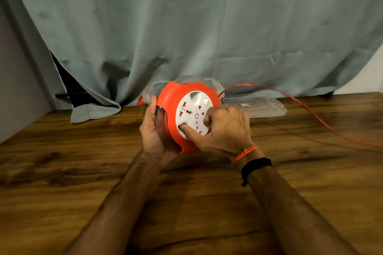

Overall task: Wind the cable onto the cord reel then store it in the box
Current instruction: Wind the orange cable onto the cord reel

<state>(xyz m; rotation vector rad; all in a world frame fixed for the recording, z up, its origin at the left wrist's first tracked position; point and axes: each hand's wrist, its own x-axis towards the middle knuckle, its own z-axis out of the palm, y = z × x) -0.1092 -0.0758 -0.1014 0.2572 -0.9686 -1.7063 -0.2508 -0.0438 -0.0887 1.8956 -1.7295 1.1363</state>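
Winding seems underway: the left hand (pixel 154 136) grips the cord reel (pixel 186 114), right hand (pixel 223 130) fingers curled into its white face, so more cranking must draw in the loose cable (pixel 310 109).

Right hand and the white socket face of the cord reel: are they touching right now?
Touching. The head view shows the right hand with its thumb and a curled finger pressed onto the white socket face of the orange cord reel.
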